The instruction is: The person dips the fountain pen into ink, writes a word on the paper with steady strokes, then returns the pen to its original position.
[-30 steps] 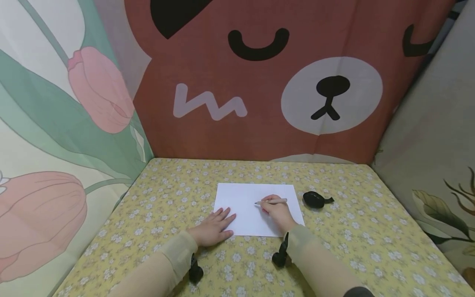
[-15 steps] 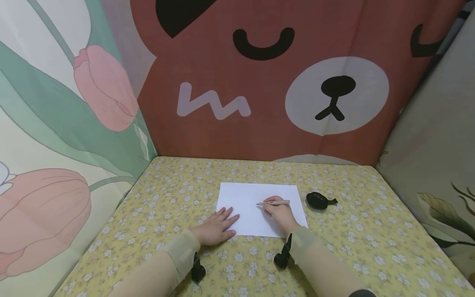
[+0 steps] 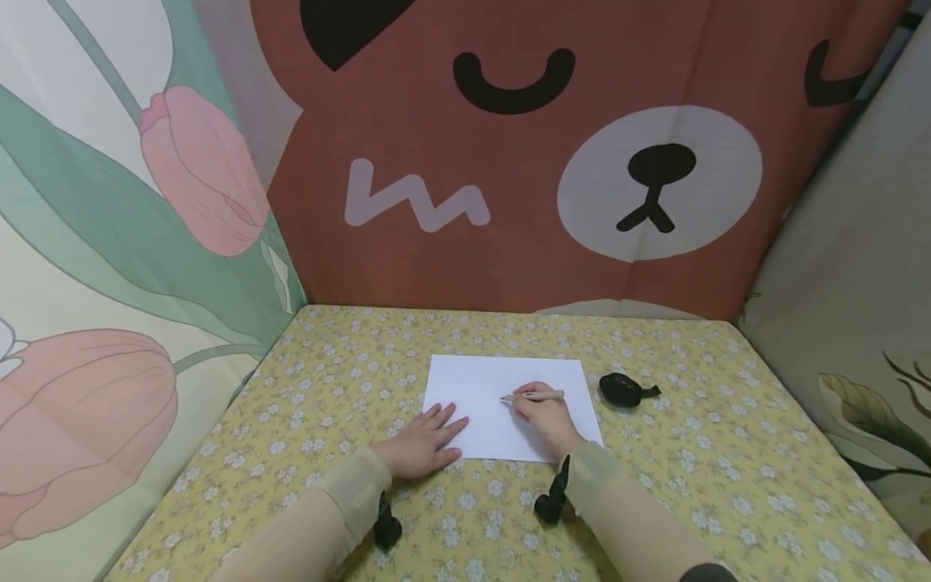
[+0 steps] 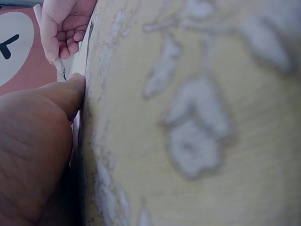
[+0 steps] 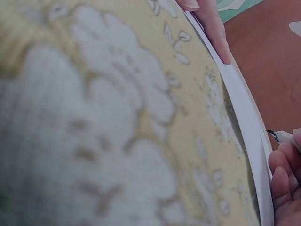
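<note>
A slim pale pen (image 3: 549, 395) lies slantwise over the right half of a white sheet of paper (image 3: 473, 380), its dark nib pointing left toward the middle of the page; whether the nib touches the paper I cannot tell. The right hand (image 3: 545, 420) pinches the pen near its nib, fingers curled in, the hand over the right part of the sheet. The left hand (image 3: 422, 444) has hold of nothing: its fingers are straight and spread, resting on the near left corner of the paper, the thumb at the near edge. Just beyond the sheet's right edge sits a glossy black rounded object (image 3: 621, 390) with a narrow tail pointing right. All of this rests on a table covered in a yellow cloth (image 3: 349, 356) printed with small white flowers and fine sprigs. Cream sleeves (image 3: 611, 485) cover both forearms, with a black fitting (image 3: 550, 503) at each wrist. Behind the table hangs a reddish-brown backdrop (image 3: 407, 267) bearing a large cartoon animal face with a pale muzzle. A left-hand curtain (image 3: 87, 267) shows pink tulips and broad green leaves; a greyish right-hand curtain (image 3: 836, 267) carries a leafy plant print.
</note>
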Available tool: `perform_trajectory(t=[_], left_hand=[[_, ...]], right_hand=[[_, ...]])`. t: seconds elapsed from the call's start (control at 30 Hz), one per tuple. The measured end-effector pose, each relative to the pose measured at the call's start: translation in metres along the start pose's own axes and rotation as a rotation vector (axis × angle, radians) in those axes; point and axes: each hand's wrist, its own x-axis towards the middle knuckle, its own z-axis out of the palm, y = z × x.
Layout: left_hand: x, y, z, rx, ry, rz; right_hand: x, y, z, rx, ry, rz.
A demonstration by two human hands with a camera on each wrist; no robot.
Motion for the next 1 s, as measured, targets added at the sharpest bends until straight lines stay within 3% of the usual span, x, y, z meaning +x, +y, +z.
perform_trajectory(t=[1.0], left_hand=[[0.0022,-0.0009,-0.0013,0.017,-0.037,-0.049]], right_hand=[[-0.0039,-0.0079,0.0093,-0.134,0.005,-0.009]])
